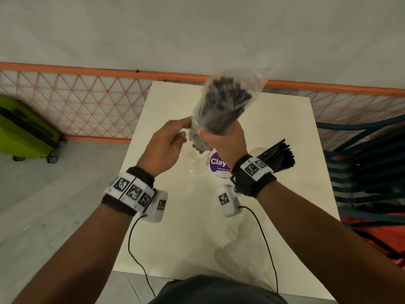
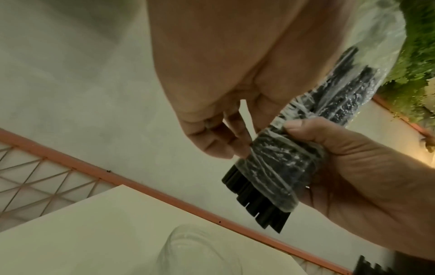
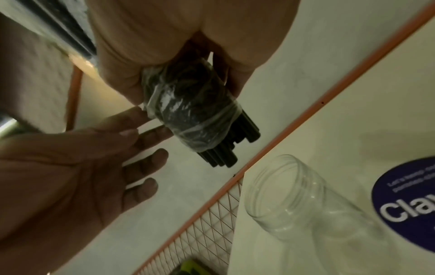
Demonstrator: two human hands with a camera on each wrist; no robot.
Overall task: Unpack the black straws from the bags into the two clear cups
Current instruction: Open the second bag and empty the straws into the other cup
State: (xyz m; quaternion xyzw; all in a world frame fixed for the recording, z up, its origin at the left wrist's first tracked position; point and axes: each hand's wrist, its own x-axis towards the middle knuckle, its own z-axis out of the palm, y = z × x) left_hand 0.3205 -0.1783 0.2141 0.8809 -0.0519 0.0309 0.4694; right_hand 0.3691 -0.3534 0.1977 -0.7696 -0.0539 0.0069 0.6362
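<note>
My right hand [image 1: 223, 139] grips a clear bag of black straws [image 1: 225, 99] around its lower part and holds it upright over the white table [image 1: 274, 216]. Black straw ends [image 2: 259, 208] stick out of the bag's open bottom. Straight fingers of my left hand [image 1: 168, 143] touch the bag's left side. An empty clear cup [image 3: 294, 201] stands just below the bag. Behind my right wrist, the second clear cup [image 1: 259, 151] holds a bundle of black straws [image 1: 278, 156].
A purple round sticker [image 1: 217, 164] lies between the cups. What looks like an empty clear bag [image 1: 238, 253] lies near the table's front. An orange mesh fence [image 1: 87, 102] runs behind, with a green suitcase [image 1: 24, 132] left and a blue chair [image 1: 368, 163] right.
</note>
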